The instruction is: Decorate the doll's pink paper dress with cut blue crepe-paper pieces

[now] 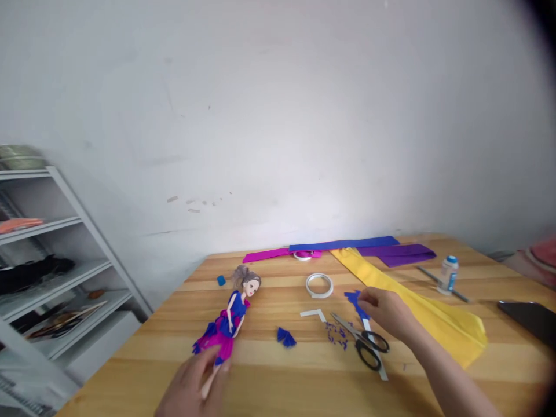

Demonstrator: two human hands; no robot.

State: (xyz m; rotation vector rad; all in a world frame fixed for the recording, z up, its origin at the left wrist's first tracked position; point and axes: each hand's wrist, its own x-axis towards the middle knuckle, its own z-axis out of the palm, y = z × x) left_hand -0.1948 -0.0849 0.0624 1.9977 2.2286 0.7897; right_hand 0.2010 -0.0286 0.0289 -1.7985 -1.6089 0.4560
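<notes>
A doll [236,310] in a blue and magenta paper dress lies tilted at the left of the table, its head away from me. My left hand [193,382] is closed around its lower legs at the skirt's hem. Further right, my right hand [384,310] has its fingers pinched at the edge of a blue paper piece [354,299]. Just in front of that hand lie black-handled scissors [362,341], over a white strip [382,368] and beside small blue scraps [337,334]. A pleated blue paper fan [285,337] sits between my hands.
A white tape roll [319,285] lies mid-table. Behind are blue [343,243], magenta [266,255], purple [402,255] and yellow [408,301] strips. A glue bottle [447,275] and a dark phone-like slab [527,318] are on the right. Shelves [56,272] stand at left.
</notes>
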